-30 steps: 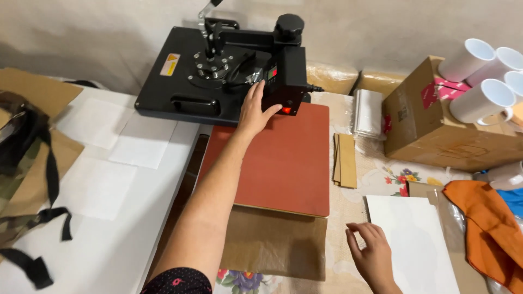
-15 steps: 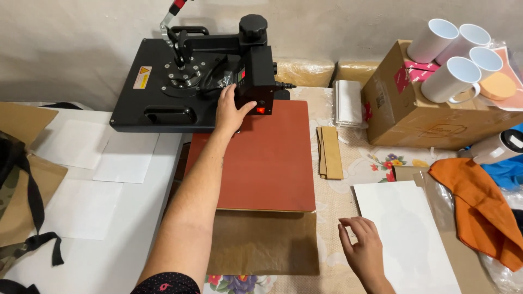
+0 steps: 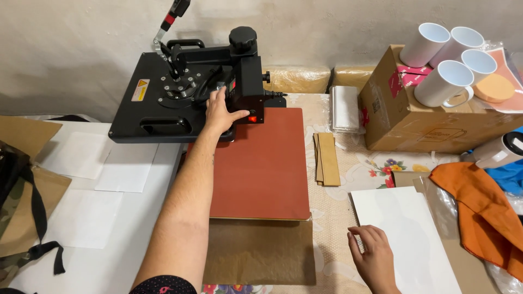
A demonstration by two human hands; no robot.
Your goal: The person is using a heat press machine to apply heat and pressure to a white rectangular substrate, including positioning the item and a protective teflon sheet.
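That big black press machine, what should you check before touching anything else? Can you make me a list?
1. Top plate swung off the red pad: ok.
2. Red pad bare, nothing lying on it: ok.
3. Left hand on the control box, by a glowing red light: ok.
4. Is the plate hot: cannot tell.
5. Right hand resting on the white sheet, away from the press: ok.
6. Brown paper lies flat in front of the pad: ok.

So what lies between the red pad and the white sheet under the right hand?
In the head view, a small stack of brown card strips on the floral tablecloth.
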